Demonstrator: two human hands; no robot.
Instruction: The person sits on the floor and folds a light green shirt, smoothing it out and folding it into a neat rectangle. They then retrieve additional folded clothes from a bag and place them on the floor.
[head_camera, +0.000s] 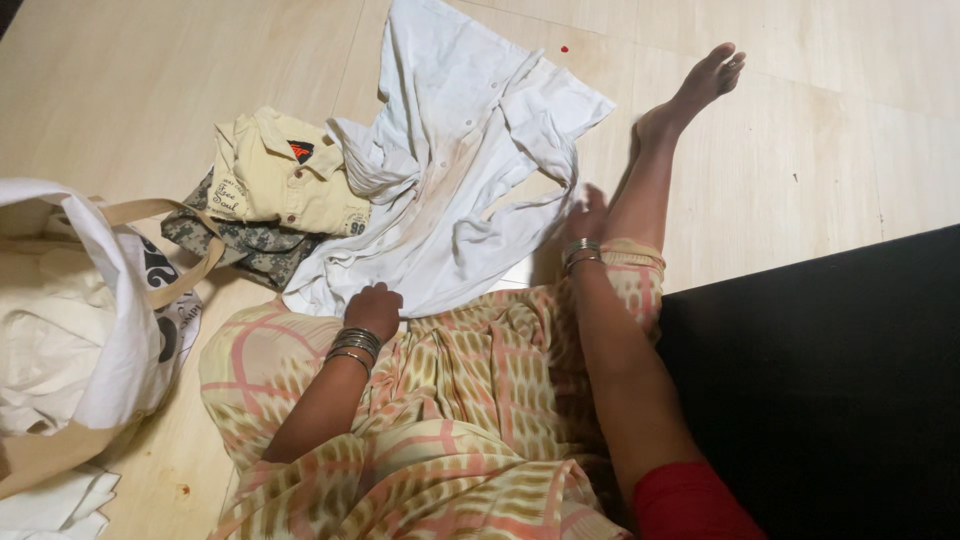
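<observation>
A person sits on a pale wooden floor (120, 90), seen from above, with a yellow and pink patterned skirt (450, 420) spread across the lower middle of the frame and one bare leg stretched toward the upper right. A white button-front shirt (450, 160) lies open and rumpled on the floor in the upper centre, its hem reaching down to the person's lap. The left hand (375, 308), wearing a stack of metal bangles at the wrist, sits just left of centre with its fingers curled closed over the shirt's lower edge, gripping the cloth. The right hand (585, 218), also bangled, is right of centre, beside the leg, pressed down on the end of a white sleeve; it is in shadow, so how far its fingers are open cannot be told. To the left of the white shirt, touching it, lies a folded cream-yellow shirt (285, 175) with a small dark rectangular label bearing a red mark inside the collar and dark printing along its lower edges. It rests on top of a folded grey camouflage garment (240, 245). At the far left edge a white cloth bag (120, 320) with tan handles and dark printed shapes on its side holds pale fabric. A dark, black surface (830, 390) fills the lower right corner.
</observation>
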